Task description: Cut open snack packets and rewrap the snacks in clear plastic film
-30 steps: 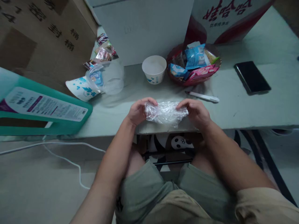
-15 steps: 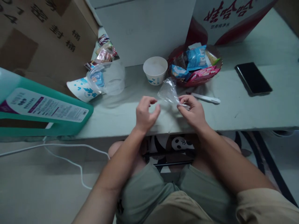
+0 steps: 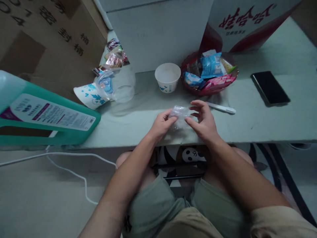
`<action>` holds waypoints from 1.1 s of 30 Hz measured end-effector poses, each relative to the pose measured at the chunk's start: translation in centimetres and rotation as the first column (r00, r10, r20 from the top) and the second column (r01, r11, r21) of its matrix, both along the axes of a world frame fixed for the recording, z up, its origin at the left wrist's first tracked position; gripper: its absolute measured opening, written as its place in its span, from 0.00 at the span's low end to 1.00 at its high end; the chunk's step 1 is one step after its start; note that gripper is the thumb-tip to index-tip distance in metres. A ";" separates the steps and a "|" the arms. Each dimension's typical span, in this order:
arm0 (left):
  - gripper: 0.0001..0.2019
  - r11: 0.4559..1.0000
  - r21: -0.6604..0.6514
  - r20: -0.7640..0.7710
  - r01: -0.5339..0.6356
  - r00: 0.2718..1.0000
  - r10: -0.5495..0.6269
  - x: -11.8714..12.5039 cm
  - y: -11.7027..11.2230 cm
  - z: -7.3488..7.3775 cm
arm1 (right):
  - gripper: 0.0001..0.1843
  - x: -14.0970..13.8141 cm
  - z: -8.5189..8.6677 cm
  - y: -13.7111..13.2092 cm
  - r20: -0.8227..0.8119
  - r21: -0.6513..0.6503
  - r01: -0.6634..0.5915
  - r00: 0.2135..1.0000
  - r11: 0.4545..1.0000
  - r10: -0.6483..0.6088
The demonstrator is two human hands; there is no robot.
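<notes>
A clear, crinkled plastic wrapper (image 3: 180, 116) is pinched between the thumb and fingers of my left hand (image 3: 162, 124), just above the table's front part. My right hand (image 3: 203, 120) is close by on the wrapper's right side, thumb and fingers apart; whether its fingertips touch the film is hard to tell. Behind my hands stands a white paper bowl (image 3: 167, 77) with blue leaf prints. To its right is a dark red basket (image 3: 192, 90) of packaged snacks. A white-handled utensil (image 3: 223, 107) lies to the right of my right hand.
A black phone (image 3: 270, 87) lies at the right. On the left are a green jug (image 3: 92, 127), a tipped paper cup (image 3: 90, 95), a clear plastic container (image 3: 123, 84) and a cardboard box (image 3: 61, 59). White and red cartons (image 3: 158, 36) stand at the back.
My left hand has moved right and taken hold of the wrapper. The wrapper has come down into a bunch between my hands, and my right hand's fingers have spread.
</notes>
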State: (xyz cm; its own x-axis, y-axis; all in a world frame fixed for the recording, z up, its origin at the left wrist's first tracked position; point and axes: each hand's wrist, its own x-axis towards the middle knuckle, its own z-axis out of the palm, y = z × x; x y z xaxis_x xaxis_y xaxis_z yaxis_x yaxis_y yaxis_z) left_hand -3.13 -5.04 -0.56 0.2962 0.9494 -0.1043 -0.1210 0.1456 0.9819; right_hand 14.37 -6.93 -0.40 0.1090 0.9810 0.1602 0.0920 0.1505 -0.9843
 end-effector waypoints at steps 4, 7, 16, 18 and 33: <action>0.21 1.000 0.009 0.067 0.029 0.997 -0.030 -0.5 0.8 0.6 | 0.14 0.2 0.1 -0.3 0.061 -0.077 -0.169 0.983 0.983 0.173; 0.15 0.989 0.027 0.033 -0.144 0.989 0.143 -1.2 1.9 1.1 | 0.07 0.4 1.3 -0.5 0.186 -0.026 -0.090 0.978 0.996 0.093; 0.08 0.932 -0.094 0.142 -0.350 0.922 0.361 -3.2 5.4 1.7 | 0.12 -2.1 10.9 11.5 0.656 0.302 -0.089 0.742 0.949 -0.140; 0.08 0.931 -0.100 0.164 -0.351 0.917 0.363 -3.4 5.6 1.8 | 0.12 -4.2 10.9 16.0 0.812 0.157 -0.167 0.582 0.973 -0.032; 0.09 0.859 -0.318 0.384 -0.402 0.774 0.504 -6.7 5.5 3.6 | 0.23 -8.7 7.7 24.5 0.686 0.029 -0.458 0.656 0.889 0.316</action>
